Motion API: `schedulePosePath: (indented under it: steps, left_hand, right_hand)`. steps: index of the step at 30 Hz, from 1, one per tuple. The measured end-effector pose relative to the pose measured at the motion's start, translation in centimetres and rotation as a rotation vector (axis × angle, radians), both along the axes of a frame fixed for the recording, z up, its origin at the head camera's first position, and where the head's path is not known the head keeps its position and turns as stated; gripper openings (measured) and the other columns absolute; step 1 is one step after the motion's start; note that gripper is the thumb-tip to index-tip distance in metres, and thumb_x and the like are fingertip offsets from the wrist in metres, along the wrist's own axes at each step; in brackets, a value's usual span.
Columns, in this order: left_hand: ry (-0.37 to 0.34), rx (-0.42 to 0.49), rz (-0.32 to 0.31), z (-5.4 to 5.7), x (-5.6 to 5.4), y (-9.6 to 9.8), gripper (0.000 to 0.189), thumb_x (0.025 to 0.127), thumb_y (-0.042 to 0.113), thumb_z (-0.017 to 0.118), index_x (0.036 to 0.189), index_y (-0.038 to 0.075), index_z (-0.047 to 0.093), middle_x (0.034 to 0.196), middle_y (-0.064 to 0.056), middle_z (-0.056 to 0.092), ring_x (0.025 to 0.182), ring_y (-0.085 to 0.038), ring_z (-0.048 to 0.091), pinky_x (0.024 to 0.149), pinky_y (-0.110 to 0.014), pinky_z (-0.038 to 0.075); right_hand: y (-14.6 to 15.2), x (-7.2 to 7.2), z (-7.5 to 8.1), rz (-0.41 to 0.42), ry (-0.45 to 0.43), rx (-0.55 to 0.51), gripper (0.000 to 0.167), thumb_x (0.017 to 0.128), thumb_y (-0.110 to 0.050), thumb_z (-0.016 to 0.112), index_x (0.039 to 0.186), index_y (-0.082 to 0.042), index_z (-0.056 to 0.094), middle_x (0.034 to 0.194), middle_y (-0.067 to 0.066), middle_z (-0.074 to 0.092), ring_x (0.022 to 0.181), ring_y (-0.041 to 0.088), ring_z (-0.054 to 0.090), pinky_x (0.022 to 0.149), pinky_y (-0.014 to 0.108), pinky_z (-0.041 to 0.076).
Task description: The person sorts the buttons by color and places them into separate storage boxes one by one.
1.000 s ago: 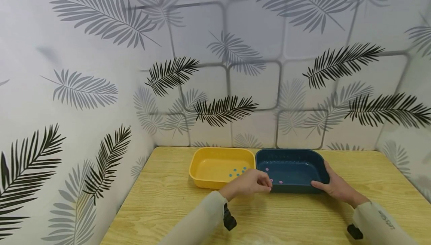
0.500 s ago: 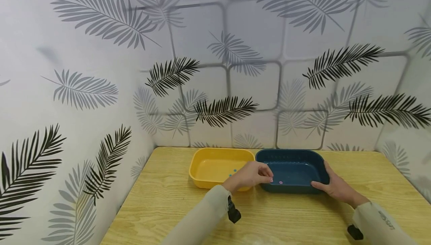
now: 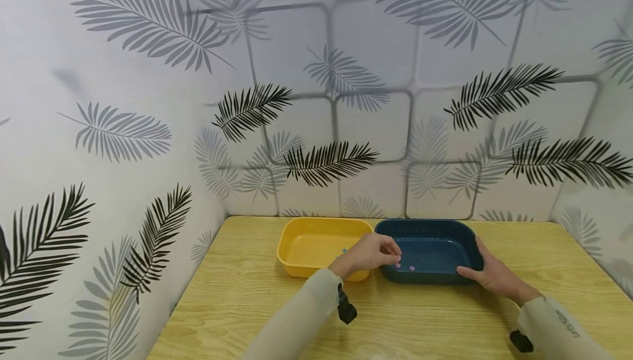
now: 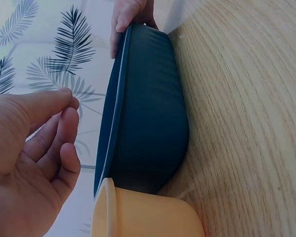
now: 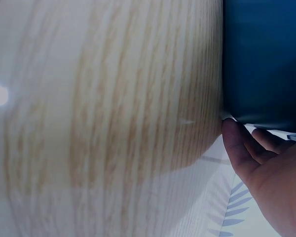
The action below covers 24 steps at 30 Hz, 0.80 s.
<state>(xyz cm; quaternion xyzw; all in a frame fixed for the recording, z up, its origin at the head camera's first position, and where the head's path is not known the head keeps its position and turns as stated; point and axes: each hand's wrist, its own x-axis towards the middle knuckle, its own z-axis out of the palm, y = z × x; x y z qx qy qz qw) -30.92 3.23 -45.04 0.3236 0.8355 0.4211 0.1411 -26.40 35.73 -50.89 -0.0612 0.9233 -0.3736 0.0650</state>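
My left hand (image 3: 373, 251) is above the left front part of the dark blue tray (image 3: 430, 278), thumb and index finger pinched together. A small pink ring seems to be at those fingertips; the left wrist view does not show it clearly. Two more pink rings (image 3: 412, 268) lie on the tray's floor, one just below the fingertips. My right hand (image 3: 497, 275) grips the tray's right end, thumb over the rim and fingers along the outer wall (image 5: 266, 59). To the left stands a yellow tray (image 3: 296, 267); a bit of a blue ring (image 3: 344, 250) shows inside, the rest hidden behind my left hand.
Both trays stand side by side, touching, near the back of the wood-grain table (image 3: 237, 294). Behind them rises a wall (image 3: 376, 129) with leaf patterns, and another wall closes off the left side.
My left hand has risen slightly away from me, fingers still pinched, and now covers most of the blue rings in the yellow tray. The right hand keeps its hold on the blue tray.
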Motion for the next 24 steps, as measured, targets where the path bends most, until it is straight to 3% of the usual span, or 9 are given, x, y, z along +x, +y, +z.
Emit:
schedulePosePath:
  steps: [14,19,24]
  left_hand:
    - [0.012,0.000,0.030,-0.13,-0.73,0.13,0.013,0.090,0.017,0.067,0.098,0.008,0.070,0.081,0.011,0.063,0.073,-0.004,0.058,0.064,-0.019,0.048]
    - [0.013,0.001,0.040,-0.04,-0.84,0.20,0.010,0.090,0.018,0.066,0.096,0.012,0.070,0.081,0.011,0.063,0.073,-0.005,0.058,0.064,-0.020,0.048]
    - [-0.004,0.018,0.047,-0.01,-0.82,0.34,0.006,0.090,0.018,0.066,0.094,0.014,0.070,0.080,0.010,0.064,0.076,-0.013,0.062,0.061,-0.020,0.048]
  right_hand:
    - [-0.09,0.10,-0.04,0.000,0.022,0.001,0.108,0.090,-0.039,0.063,0.144,0.004,-0.021,0.145,0.042,-0.005,0.126,0.062,0.012,0.095,0.071,0.021]
    - [-0.16,0.11,0.12,0.000,0.026,-0.004,0.108,0.090,-0.039,0.063,0.144,0.006,-0.019,0.145,0.042,-0.004,0.126,0.062,0.012,0.095,0.071,0.021]
    - [-0.16,0.12,0.12,0.005,0.033,0.001,0.107,0.090,-0.039,0.063,0.144,0.007,-0.018,0.145,0.042,-0.004,0.126,0.062,0.013,0.095,0.070,0.021]
